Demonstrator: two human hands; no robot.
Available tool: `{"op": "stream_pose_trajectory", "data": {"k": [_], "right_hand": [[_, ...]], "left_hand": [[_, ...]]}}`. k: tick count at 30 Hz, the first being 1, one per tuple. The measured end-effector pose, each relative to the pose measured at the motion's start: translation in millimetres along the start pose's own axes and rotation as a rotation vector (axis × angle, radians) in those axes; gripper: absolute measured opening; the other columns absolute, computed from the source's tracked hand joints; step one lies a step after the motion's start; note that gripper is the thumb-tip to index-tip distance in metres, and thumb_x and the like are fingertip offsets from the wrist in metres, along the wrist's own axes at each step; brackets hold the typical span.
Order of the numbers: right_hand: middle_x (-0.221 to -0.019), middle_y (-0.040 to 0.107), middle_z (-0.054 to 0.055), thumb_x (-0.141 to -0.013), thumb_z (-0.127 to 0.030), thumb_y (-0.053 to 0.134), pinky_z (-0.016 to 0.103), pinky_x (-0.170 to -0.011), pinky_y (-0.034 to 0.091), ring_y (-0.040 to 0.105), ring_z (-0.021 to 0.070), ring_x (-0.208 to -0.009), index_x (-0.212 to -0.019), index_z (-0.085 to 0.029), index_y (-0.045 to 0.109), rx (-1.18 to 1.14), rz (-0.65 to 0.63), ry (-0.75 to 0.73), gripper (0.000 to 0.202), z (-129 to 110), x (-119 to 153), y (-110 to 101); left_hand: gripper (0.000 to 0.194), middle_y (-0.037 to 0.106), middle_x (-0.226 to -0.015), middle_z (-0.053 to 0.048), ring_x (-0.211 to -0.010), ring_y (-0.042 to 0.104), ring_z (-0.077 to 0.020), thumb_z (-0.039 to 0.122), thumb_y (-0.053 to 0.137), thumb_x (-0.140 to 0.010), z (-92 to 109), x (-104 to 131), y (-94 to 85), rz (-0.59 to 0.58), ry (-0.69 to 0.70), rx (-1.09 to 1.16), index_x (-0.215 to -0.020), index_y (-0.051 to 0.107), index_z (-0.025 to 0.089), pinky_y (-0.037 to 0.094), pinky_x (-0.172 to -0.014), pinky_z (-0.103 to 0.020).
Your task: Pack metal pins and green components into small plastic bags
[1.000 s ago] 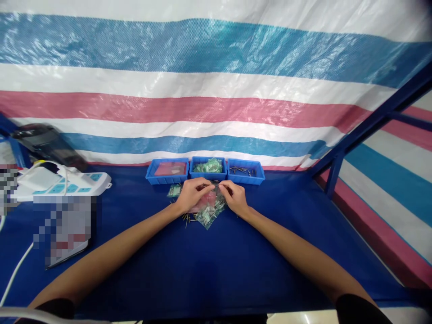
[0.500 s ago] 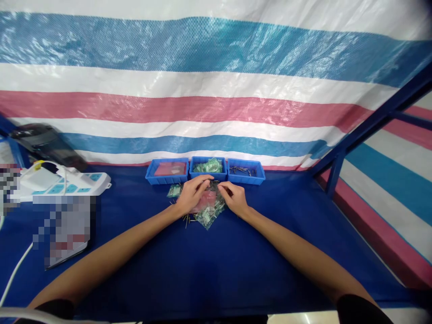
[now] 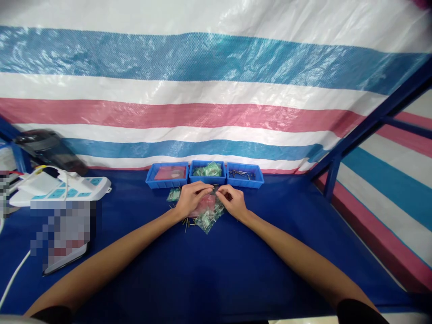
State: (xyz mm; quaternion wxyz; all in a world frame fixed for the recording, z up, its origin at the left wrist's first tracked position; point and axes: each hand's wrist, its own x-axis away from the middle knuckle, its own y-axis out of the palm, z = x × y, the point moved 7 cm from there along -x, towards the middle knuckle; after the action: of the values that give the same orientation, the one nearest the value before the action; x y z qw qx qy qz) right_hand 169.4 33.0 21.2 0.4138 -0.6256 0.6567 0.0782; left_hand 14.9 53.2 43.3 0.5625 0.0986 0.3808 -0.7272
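Note:
Over a pile in the middle of the table, my left hand [image 3: 191, 199] and my right hand [image 3: 234, 202] face each other with fingertips close together. Both are closed in a pinch; whatever lies between the fingers is too small to make out. Beneath them are a pink plastic bag [image 3: 205, 205] and clear bags of small metal parts [image 3: 206, 220]. Loose screw-like metal pieces [image 3: 186, 223] stick out at the pile's lower left. A small greenish bag [image 3: 173, 194] lies left of my left hand. My hands cover part of the pile.
Behind the pile stand three blue bins: one with pink bags [image 3: 167, 185], one with greenish bags [image 3: 207, 179], one with thin metal pieces [image 3: 245, 183]. At left are a white power strip [image 3: 91, 190], a dark bottle [image 3: 50, 148] and a blurred-out flat object [image 3: 67, 243].
The camera view has tipped slightly, so the scene sits a little lower. My right hand has come closer to my left, and the fingertips are now nearer each other.

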Motion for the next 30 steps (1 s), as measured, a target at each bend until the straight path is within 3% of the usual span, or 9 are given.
{"op": "stream_pose_trajectory", "data": {"k": [5, 9, 14, 21, 27, 30], "right_hand": [[-0.057, 0.054, -0.003, -0.087, -0.031, 0.060, 0.023, -0.052, 0.041, 0.049, 0.0104, -0.048, -0.091, -0.017, 0.065, 0.009, -0.028, -0.025, 0.015, -0.9, -0.2, 2.8], [-0.067, 0.064, 0.001, -0.089, -0.031, 0.057, 0.024, -0.055, 0.043, 0.053, 0.0115, -0.053, -0.088, -0.018, 0.066, 0.022, -0.069, -0.065, 0.016, -3.7, -0.1, 5.5], [-0.062, 0.059, -0.001, -0.091, -0.031, 0.053, 0.024, -0.054, 0.042, 0.051, 0.0114, -0.051, -0.089, -0.018, 0.064, 0.028, -0.064, -0.042, 0.017, -1.6, 0.7, 4.0], [-0.063, 0.058, -0.001, -0.093, -0.032, 0.049, 0.022, -0.054, 0.041, 0.050, 0.0108, -0.051, -0.093, -0.018, 0.062, 0.016, -0.036, 0.016, 0.019, 4.2, 1.4, 1.0], [-0.074, 0.067, 0.003, -0.093, -0.032, 0.050, 0.024, -0.060, 0.044, 0.057, 0.0126, -0.059, -0.091, -0.017, 0.066, 0.043, -0.077, -0.044, 0.022, -1.8, -0.8, 4.3], [-0.070, 0.065, 0.003, -0.093, -0.031, 0.050, 0.024, -0.059, 0.044, 0.056, 0.0130, -0.058, -0.089, -0.017, 0.066, 0.054, -0.075, -0.045, 0.022, -3.2, -1.3, 3.7]], "left_hand": [[0.020, 0.076, -0.085, -0.003, -0.074, 0.070, -0.0162, 0.031, 0.066, -0.084, -11.9, 3.0, 3.4, -0.019, -0.120, 0.013, -0.098, 0.073, 0.018, 0.054, -0.071, -0.024], [0.024, 0.075, -0.077, 0.000, -0.066, 0.069, -0.0144, 0.033, 0.066, -0.084, -16.0, 4.3, 5.5, -0.043, -0.154, 0.015, -0.103, 0.070, 0.019, 0.053, -0.066, -0.021], [0.027, 0.074, -0.075, 0.001, -0.066, 0.069, -0.0141, 0.034, 0.066, -0.084, -12.7, 3.3, 7.0, -0.077, -0.158, 0.044, -0.106, 0.068, 0.020, 0.053, -0.066, -0.022], [0.018, 0.075, -0.080, -0.003, -0.070, 0.069, -0.0157, 0.032, 0.065, -0.084, -2.8, -2.0, 0.7, -0.012, -0.116, 0.003, -0.085, 0.073, 0.016, 0.053, -0.068, -0.023], [0.021, 0.074, -0.095, -0.007, -0.088, 0.068, -0.0184, 0.033, 0.060, -0.088, 7.7, -2.3, -0.8, -0.017, -0.012, 0.014, -0.093, 0.073, 0.017, 0.052, -0.083, -0.028], [0.024, 0.073, -0.097, -0.006, -0.076, 0.068, -0.0155, 0.034, 0.054, -0.091, 4.1, -1.3, 0.2, -0.031, -0.070, 0.053, -0.097, 0.070, 0.017, 0.054, -0.078, -0.027]]}}
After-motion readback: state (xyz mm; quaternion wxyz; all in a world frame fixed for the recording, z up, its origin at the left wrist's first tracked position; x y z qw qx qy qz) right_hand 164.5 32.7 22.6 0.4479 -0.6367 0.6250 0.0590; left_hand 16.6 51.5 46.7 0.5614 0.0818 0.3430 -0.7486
